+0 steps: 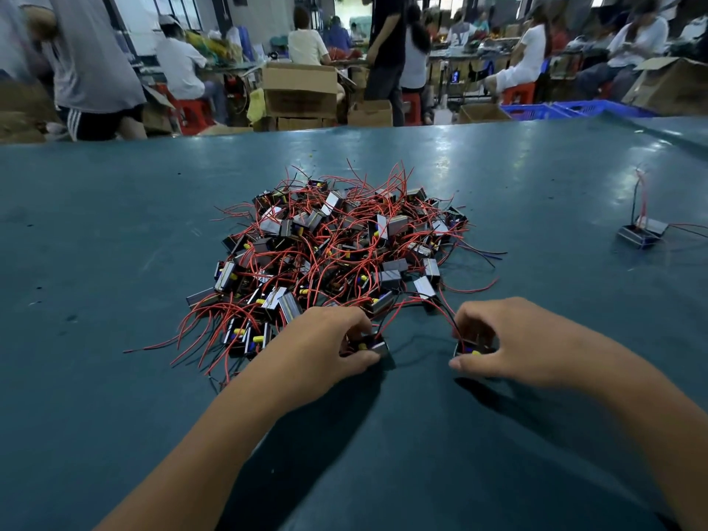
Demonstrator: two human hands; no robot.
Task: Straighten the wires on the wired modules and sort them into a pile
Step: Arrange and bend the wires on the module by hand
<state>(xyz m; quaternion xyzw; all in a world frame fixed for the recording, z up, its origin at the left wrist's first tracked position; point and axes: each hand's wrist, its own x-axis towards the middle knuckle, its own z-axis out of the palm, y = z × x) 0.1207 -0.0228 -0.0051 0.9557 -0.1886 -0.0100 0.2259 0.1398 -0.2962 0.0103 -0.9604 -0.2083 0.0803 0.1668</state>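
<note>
On the teal counter [115, 231], barely begun by the look of it: far off to the right, well apart from everything else, only two or three modules [640, 232] set together with wires standing up straight, likely the start of the sorted pile. Mid-counter, still a large tangled heap [329, 254] of black modules and looping red wires, nearly all of the work left.

At the near edge of that heap, both hands busy. Left hand [325, 344] curled over a module [373, 344], thumb beneath and fingers on top, red wire trailing back into the heap. Right hand [509, 341] likewise curled round a second module [473, 348], pinched between thumb and fingertips, black and red leads arching away toward the heap. Neither module's wires straightened yet, judging by their bends.
</note>
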